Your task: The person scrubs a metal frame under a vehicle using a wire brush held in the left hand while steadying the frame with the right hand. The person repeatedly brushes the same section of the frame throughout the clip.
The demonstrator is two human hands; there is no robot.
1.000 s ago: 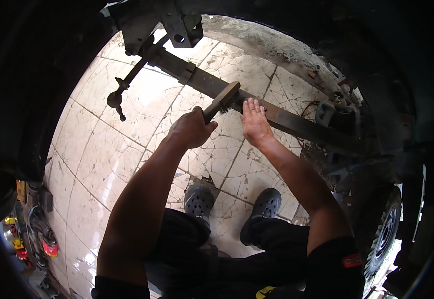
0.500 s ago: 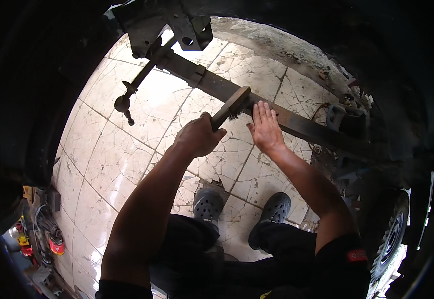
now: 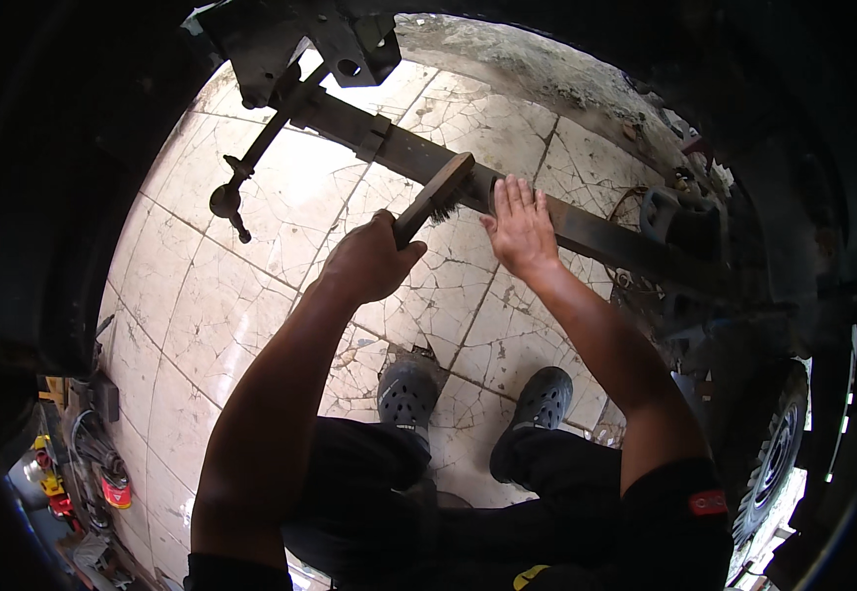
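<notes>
A floor of pale, cracked tiles (image 3: 251,325) spreads beneath one long, dark metal beam (image 3: 411,156), with a single rough strip of concrete (image 3: 537,64) on the far side of that beam. Two bare hands work at the beam from its near side. The left hand (image 3: 367,261), just short of the beam, is closed around the handle of one brush (image 3: 433,200); the brush slants away from the person so that its far end lies over the middle of the beam, its dark bristles on the side toward the right hand. Whether those bristles touch the metal cannot be told. The right hand (image 3: 525,227) grips nothing: it is spread flat, back upward, its four fingers laid over the beam just right of the brush and its thumb held apart from them. One collar (image 3: 374,139) sits around the beam to the left of the brush. At the beam's left end, one rod (image 3: 269,138) with a rounded joint crosses and slants toward the near side, and one dark bracket (image 3: 333,41) with a round hole stands above that end. Two grey clogs (image 3: 408,392) are on the floor on the near side of the beam. One treaded wheel (image 3: 775,458) stands nearer than the beam's right end, and one red container (image 3: 116,492) lies well apart from the beam, to its near left.
</notes>
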